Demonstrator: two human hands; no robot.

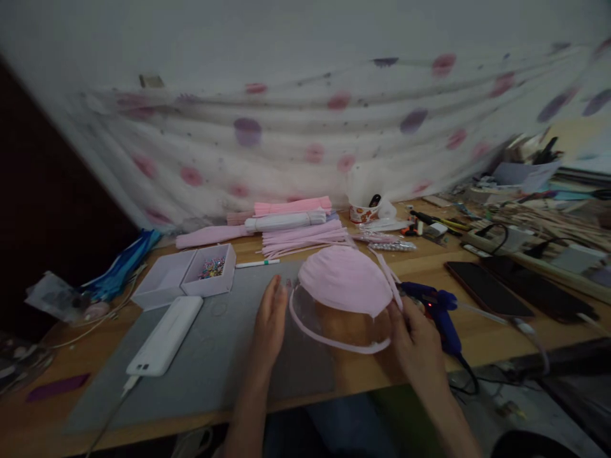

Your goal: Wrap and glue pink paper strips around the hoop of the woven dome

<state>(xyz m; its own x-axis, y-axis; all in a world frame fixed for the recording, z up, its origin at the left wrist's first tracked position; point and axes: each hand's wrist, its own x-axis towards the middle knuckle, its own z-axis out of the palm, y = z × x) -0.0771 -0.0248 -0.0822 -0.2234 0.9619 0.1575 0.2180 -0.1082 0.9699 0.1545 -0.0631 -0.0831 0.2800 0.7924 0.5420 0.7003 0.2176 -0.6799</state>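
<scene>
A pale pink ribbed, shell-like piece point(344, 277), apparently built from chenille stems, is held above the table edge. A pink loop point(329, 343) hangs from its underside and encloses a gap. My right hand point(415, 337) pinches its right side, where a loose pink stem point(389, 273) sticks up. Just left of the loop, my left hand point(271, 321) is upright with fingers stretched out, holding nothing visible. Behind the piece lie bundles of pink stems point(303, 240) and a white bundle point(285, 221). Close beyond my right hand rests a blue glue gun point(443, 312) with a red light.
A grey mat point(205, 356) carries a white power bank point(165, 337) with a cable. Behind it are an open white box point(210, 270) of colourful small bits and a marker point(258, 263). Two dark phones point(487, 287) and a paper cup point(363, 212) lie further right and back.
</scene>
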